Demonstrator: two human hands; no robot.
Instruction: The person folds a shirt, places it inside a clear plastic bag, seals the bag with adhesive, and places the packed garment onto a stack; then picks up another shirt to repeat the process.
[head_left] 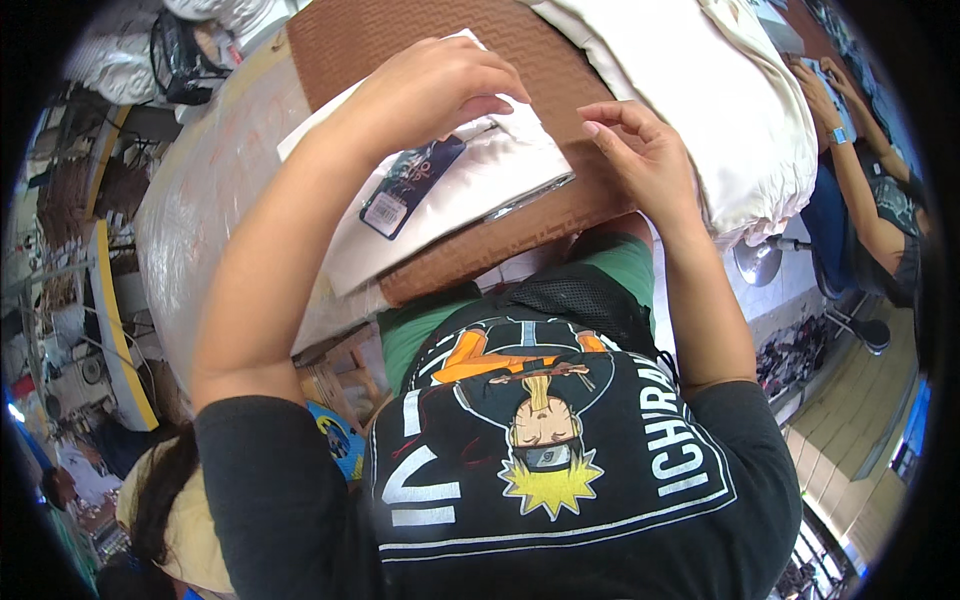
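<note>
my left hand (465,80) curled over folded white garment (497,168); can't tell whether fingers pinch it. my right hand (645,150) released, fingers loosely bent, just right of garment. navy tag (410,187) on garment; garment on brown textured cover (390,40); white cloth pile (710,95) to right.

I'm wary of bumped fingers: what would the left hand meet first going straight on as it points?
Likely the right hand, across a gap; depth is unclear, so the left hand might pass above or below.
</note>
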